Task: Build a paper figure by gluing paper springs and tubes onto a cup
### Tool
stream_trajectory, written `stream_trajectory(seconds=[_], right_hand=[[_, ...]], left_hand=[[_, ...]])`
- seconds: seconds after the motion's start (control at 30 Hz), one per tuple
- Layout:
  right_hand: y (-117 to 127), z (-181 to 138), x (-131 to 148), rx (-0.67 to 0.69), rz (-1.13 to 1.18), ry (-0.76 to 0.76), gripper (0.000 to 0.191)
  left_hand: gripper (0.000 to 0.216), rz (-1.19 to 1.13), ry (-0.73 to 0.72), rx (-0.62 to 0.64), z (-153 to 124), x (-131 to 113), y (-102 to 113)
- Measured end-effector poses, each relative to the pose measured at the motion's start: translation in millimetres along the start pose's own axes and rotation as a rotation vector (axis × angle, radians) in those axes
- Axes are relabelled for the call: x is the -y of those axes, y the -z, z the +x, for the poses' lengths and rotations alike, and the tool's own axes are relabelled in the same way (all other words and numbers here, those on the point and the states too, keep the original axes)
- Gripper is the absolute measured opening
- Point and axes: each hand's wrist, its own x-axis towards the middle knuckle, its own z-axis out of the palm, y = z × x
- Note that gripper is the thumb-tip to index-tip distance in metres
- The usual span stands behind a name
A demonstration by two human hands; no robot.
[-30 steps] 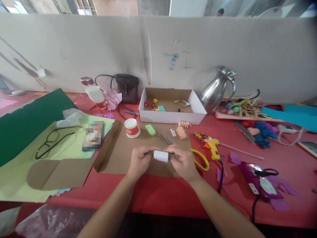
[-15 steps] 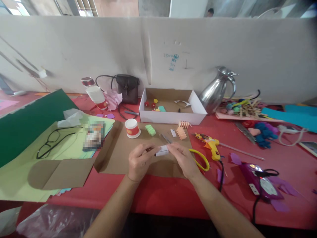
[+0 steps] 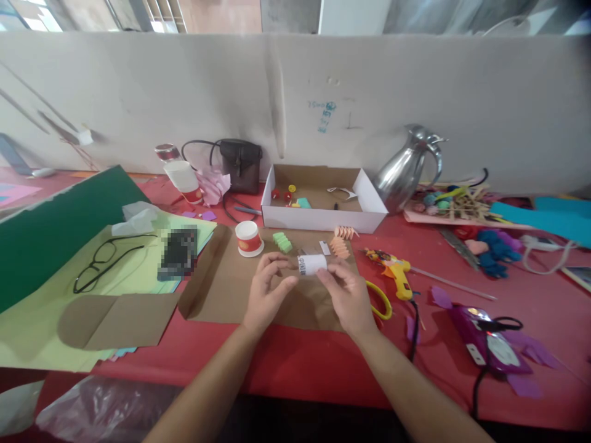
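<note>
A small white piece of paper (image 3: 313,265) with dark printed characters at its left end is held up over the brown cardboard, its surface curved. My left hand (image 3: 270,289) pinches its left end between thumb and fingers. On the right end, my right hand (image 3: 345,294) presses with the thumb in front and the fingers behind. A yellow scissors handle (image 3: 382,300) shows just right of my right hand; the rest is largely hidden. Beyond my hands lie a folded green paper strip (image 3: 282,242), folded orange paper strips (image 3: 340,247) and a small white slip (image 3: 324,248).
A paper cup (image 3: 249,240) stands on the brown cardboard sheet (image 3: 217,289). Behind it is a white box (image 3: 323,218) with small items. A yellow glue gun (image 3: 398,275) and its cord lie right, near a purple device (image 3: 489,341). A steel jug (image 3: 406,172) stands at the back.
The white paper has been turned and curved, so its printed characters now face me. My left fingers have shifted to its left end, and both hands are slightly higher.
</note>
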Motion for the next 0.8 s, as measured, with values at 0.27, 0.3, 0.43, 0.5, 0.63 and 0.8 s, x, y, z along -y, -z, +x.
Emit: stream_trajectory(seconds=[0.27, 0.3, 0.43, 0.5, 0.63, 0.8], right_hand=[[-6.7, -6.5, 1.3, 0.004, -0.168, 0.211, 0.020], [-7.3, -6.8, 1.4, 0.001, -0.175, 0.227, 0.019], [-8.0, -6.6, -0.1, -0.015, -0.218, 0.275, 0.018], [-7.7, -6.1, -1.7, -0.014, -0.246, 0.292, 0.017], [-7.6, -5.0, -2.6, 0.009, -0.272, 0.339, 0.023], [-9.0, -5.0, -1.6, -0.014, -0.267, 0.343, 0.031]], left_hand=[[0.006, -0.227, 0.131, 0.051, -3.9, 6.3, -5.0], [0.005, -0.250, 0.144, 0.040, -4.2, 6.0, -5.8], [0.004, -0.353, 0.206, -0.002, -3.7, 4.5, -7.7], [0.004, -0.388, 0.237, -0.010, -3.2, 4.6, -8.0], [0.004, -0.289, 0.236, -0.042, -4.1, 7.5, -8.5], [0.003, -0.121, 0.147, -0.061, -6.4, 6.4, -12.3]])
